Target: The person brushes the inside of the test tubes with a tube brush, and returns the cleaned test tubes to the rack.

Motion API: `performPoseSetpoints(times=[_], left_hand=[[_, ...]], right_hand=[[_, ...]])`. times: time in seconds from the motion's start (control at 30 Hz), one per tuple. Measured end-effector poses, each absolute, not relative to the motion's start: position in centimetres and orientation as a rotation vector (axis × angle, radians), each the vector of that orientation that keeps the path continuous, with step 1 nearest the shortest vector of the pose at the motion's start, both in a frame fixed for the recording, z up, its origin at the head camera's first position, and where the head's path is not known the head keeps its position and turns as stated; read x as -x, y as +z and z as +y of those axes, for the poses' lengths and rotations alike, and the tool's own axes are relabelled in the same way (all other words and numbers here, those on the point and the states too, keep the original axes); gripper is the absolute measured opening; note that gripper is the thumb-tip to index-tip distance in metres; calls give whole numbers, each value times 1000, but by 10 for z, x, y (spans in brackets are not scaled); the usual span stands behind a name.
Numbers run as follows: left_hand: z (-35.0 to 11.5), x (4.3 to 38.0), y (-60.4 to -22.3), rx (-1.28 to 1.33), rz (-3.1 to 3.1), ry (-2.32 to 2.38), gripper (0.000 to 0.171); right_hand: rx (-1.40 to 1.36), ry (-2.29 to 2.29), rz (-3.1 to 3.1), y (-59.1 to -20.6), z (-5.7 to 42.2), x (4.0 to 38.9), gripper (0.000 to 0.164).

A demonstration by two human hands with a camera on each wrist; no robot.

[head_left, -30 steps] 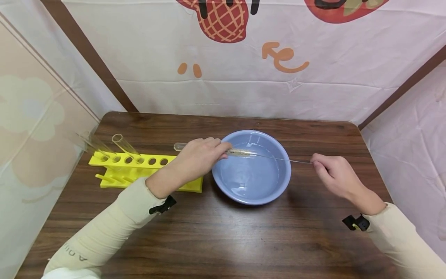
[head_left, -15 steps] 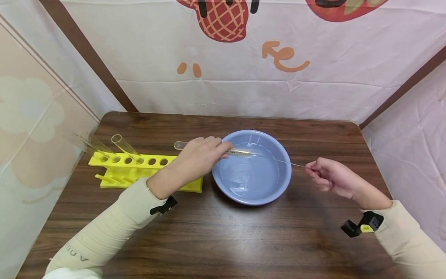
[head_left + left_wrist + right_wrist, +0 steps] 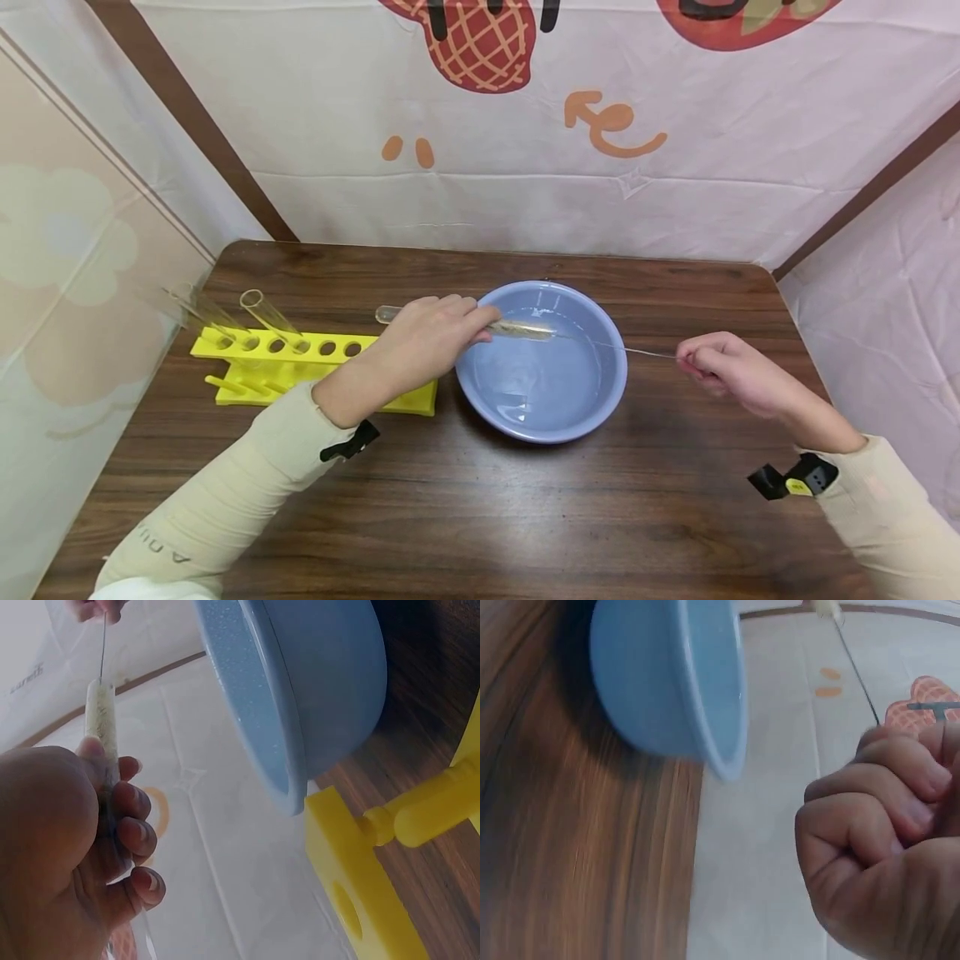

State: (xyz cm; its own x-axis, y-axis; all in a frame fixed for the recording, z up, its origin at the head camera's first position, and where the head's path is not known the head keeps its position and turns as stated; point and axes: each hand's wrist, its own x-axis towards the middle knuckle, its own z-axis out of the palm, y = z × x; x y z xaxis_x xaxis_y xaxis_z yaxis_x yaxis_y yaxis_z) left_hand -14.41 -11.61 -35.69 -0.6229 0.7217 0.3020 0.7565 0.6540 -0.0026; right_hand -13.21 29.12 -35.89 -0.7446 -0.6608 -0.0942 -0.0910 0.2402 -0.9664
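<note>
My left hand (image 3: 438, 342) grips a clear test tube (image 3: 387, 314) over the left part of a blue basin (image 3: 617, 392) holding water. The tube lies nearly level, its rounded end at the left and its mouth to the right. Inside it sit the pale bristles of a test tube brush (image 3: 103, 720). The brush's thin wire handle (image 3: 648, 352) runs out over the basin's right rim to my right hand (image 3: 738, 371), which pinches its end with curled fingers. In the left wrist view, my thumb and fingers wrap the tube and hide its middle.
A yellow test tube rack (image 3: 258, 375) stands left of the basin, partly behind my left forearm. Several clear test tubes lean in its left holes, including one test tube (image 3: 273, 315) near its middle. A patterned cloth (image 3: 510, 208) hangs behind the wooden table (image 3: 525, 517).
My right hand first shifts left toward the basin, then back right, turning a little and moving the brush wire with it. My left hand and the test tube stay in place.
</note>
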Motion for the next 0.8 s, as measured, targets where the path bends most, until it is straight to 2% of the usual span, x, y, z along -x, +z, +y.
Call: performPoseSetpoints(times=[0.3,0.4,0.53,0.8], left_hand=[[-118,145,-357,1206,-2608,-169,28],[-119,145,-357,1201,-2614,-169,28],[-120,145,-356,1199,-2610,-184,27],[-120,144,-354,1218,-2572,-213,24]], right_hand=[[1088,-945,2796,-367,303,128,38],[1173,-774,2973,-369,305,128,34],[1349,-549,3198,-374,306,131,18],[1720,-380,3492,-377,306,132,25]])
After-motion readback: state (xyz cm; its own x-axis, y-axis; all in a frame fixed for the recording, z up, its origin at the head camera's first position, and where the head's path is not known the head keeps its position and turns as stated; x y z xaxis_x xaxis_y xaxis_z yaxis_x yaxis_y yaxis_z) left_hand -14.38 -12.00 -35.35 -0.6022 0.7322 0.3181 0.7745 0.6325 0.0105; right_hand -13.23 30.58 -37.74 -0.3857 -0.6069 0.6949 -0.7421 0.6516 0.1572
